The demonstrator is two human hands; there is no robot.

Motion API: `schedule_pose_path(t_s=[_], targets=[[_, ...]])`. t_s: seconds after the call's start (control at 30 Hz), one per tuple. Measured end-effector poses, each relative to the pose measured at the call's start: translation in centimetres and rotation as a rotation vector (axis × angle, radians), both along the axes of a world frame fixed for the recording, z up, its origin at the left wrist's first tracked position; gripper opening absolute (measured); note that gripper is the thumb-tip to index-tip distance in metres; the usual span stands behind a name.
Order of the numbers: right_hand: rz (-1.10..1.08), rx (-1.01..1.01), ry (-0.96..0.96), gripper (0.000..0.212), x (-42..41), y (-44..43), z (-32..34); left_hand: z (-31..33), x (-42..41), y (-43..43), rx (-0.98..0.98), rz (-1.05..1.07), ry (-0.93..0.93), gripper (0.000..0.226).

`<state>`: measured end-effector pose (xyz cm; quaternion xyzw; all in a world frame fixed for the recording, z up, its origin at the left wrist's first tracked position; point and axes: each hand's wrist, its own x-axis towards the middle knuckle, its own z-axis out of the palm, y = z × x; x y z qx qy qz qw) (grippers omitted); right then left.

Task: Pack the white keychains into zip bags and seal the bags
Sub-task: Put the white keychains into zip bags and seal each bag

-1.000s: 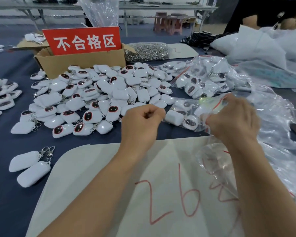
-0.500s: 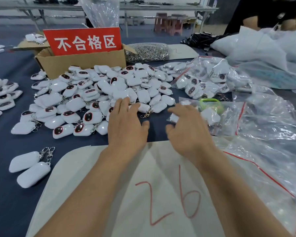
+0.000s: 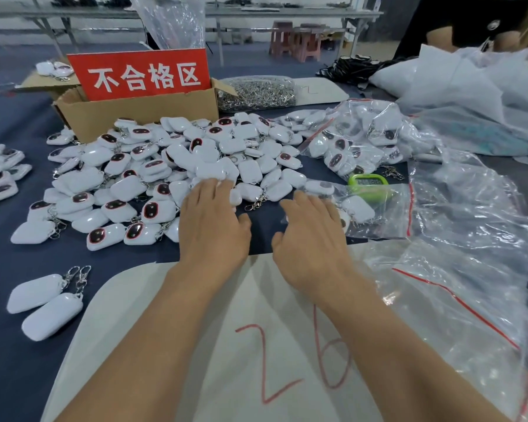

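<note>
A big heap of white keychains (image 3: 171, 166) with dark red windows and metal clasps covers the blue cloth. My left hand (image 3: 211, 226) lies flat with straight fingers, its tips touching the heap's near edge. My right hand (image 3: 311, 236) reaches forward with spread fingers beside a zip bag (image 3: 375, 208) that holds a few keychains and lies flat with its red strip to the right. Another filled zip bag (image 3: 357, 138) sits farther back. Neither hand holds anything.
A cardboard box (image 3: 141, 114) with a red sign stands behind the heap, with a bag of metal clasps (image 3: 256, 92) beside it. A green timer (image 3: 368, 182) lies near the bags. Empty zip bags (image 3: 470, 269) pile at right. A white sheet marked 26 (image 3: 226, 345) lies under my forearms.
My right hand let go of the zip bag, which now lies flat on the cloth. My left fist opened, and both hands moved forward to the heap's edge.
</note>
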<state>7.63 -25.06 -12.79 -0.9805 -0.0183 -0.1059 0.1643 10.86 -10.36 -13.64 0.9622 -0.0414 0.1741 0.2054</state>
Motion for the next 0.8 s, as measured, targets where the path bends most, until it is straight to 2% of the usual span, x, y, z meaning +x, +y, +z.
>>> schedule_pose_path(t_s=[0.1, 0.17, 0.27, 0.4, 0.47, 0.57, 0.67, 0.73, 0.8], targets=[[0.149, 0.253, 0.012, 0.035, -1.0, 1.9, 0.3, 0.1, 0.3, 0.4, 0.069, -0.008, 0.038, 0.045], [0.198, 0.322, 0.076, 0.037, -1.2, 2.7, 0.1, 0.2, 0.5, 0.5, 0.072, -0.014, 0.035, 0.033], [0.19, 0.435, 0.074, 0.04, -0.6, 2.2, 0.0, 0.3, 0.4, 0.4, 0.049, -0.008, -0.002, 0.024], [0.12, 0.555, 0.069, 0.036, -0.2, 1.8, -0.1, 1.1, -0.6, -0.3, -0.238, 0.01, -0.189, 0.017], [0.095, 0.648, 0.061, 0.035, -0.2, 1.7, 0.1, 1.5, -1.0, -0.5, -0.436, -0.009, -0.169, 0.009], [0.079, 0.783, 0.044, 0.028, 0.0, 1.4, 0.4, 1.4, -1.3, -0.7, -0.583, -0.08, -0.085, 0.003], [0.081, 0.818, 0.032, 0.012, 0.0, 1.5, 0.5, 1.5, -1.5, -0.8, -0.679, -0.173, -0.041, 0.013], [0.073, 0.847, 0.034, 0.015, 0.2, 1.5, 0.4, 1.6, -1.4, -0.6, -0.706, -0.179, -0.002, 0.026], [0.066, 0.906, 0.05, 0.016, 0.5, 1.5, 0.4, 1.9, -1.3, -0.4, -0.717, -0.164, 0.023, 0.049]])
